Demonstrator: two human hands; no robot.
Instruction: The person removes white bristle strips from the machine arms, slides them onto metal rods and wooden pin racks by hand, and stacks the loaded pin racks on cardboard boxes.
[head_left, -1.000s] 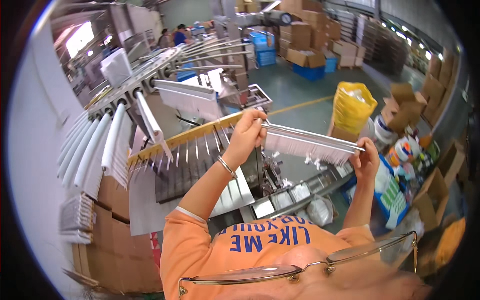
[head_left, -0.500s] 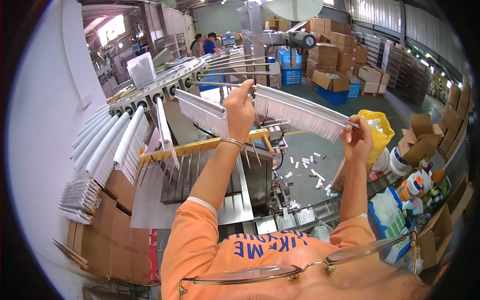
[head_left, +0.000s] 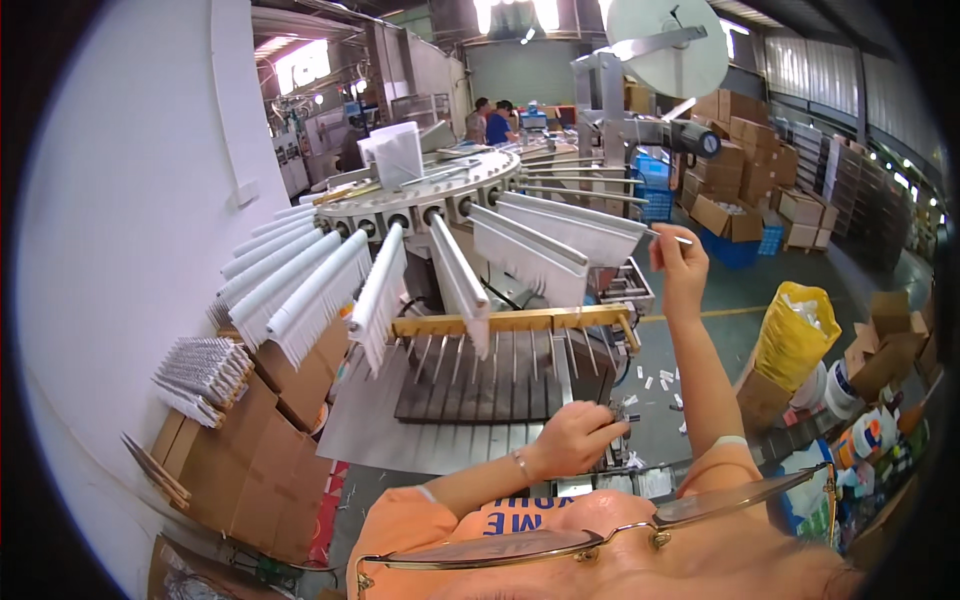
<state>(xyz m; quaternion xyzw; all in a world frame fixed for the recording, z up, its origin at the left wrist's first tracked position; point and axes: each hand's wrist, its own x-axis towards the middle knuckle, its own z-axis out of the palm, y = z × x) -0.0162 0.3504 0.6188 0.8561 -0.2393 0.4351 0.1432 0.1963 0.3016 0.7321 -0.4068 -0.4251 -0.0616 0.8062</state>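
Snags and slips worth watching

White-and-grey thin sticks (head_left: 200, 375) sit piled at far left, above brown cardboard (head_left: 250, 460); I'd say a knock could spill them. Next, white fringed strips (head_left: 325, 280) hang close together around the flat grey metal carousel (head_left: 495, 168). One narrow white strip (head_left: 462, 272) hangs across a pronged, yellow-brown wooden bar (head_left: 575, 317); I cannot tell whether they touch, but its fringe could catch if the carousel turned.

My left hand (head_left: 577, 440) hovers low, half-curled, near a grey metal track (head_left: 655, 483); I cannot tell whether it grips anything. Fingers that close to metal could get nipped.

Upper right, a long white fringed sheet (head_left: 575, 230) runs out from the carousel, its outer end just beside my right hand (head_left: 681, 265). That thumb and fingers are pinched together on a thin silver rod (head_left: 684, 240); a sideways tug could bend it or leave the sheet askew.

Below, white scraps (head_left: 649, 383) litter the floor (head_left: 735, 345); one careless step might slide.
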